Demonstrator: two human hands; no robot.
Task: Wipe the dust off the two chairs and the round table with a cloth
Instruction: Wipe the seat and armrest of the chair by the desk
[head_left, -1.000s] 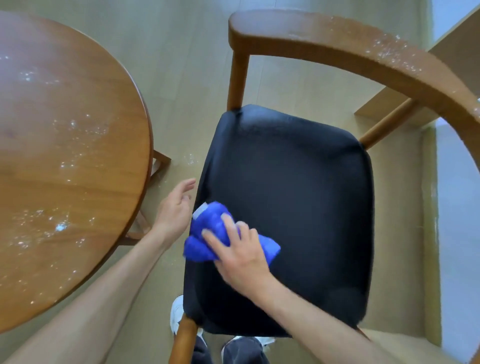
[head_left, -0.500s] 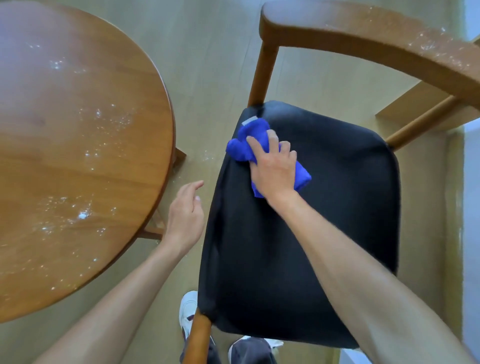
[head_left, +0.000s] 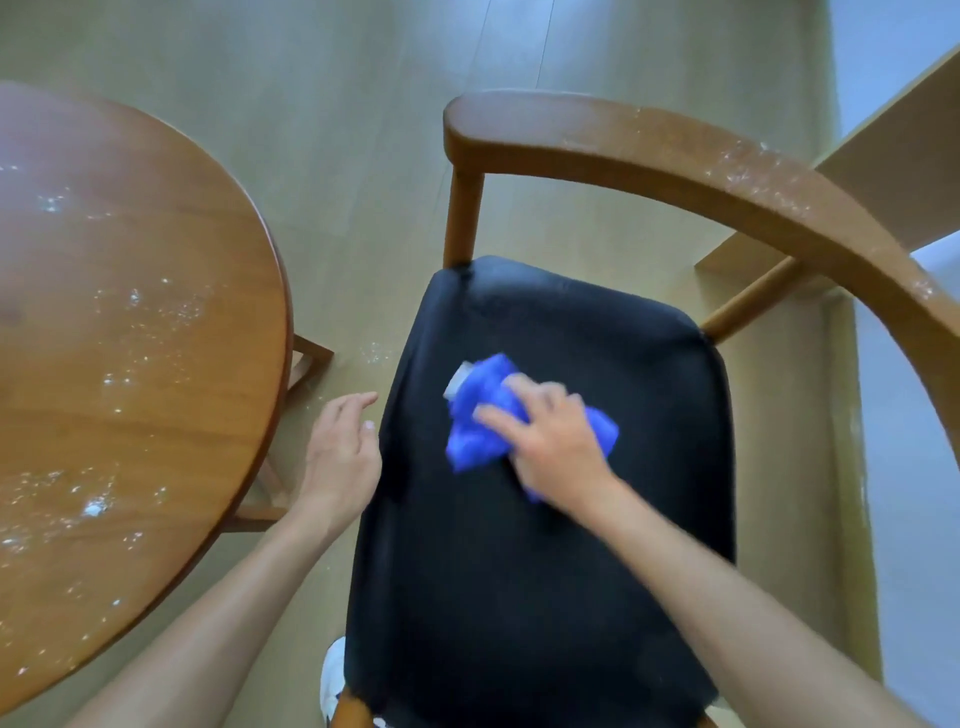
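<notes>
On the black chair seat (head_left: 545, 519), right hand (head_left: 558, 452) presses a bunched blue cloth (head_left: 478, 426) w/ fingers curled over it, mid-seat toward the back; left hand (head_left: 340, 452) hangs relaxed, holding nothing, between seat edge & round table (head_left: 130, 364). Seat looks mostly dust-free, but the curved wooden backrest (head_left: 727, 171) & tabletop carry white specks, 2nd chair not in view, so prob. most of the job is left. Pale wood-look floor (head_left: 337, 130) w/ a few specks beside the seat; pale wall at right
</notes>
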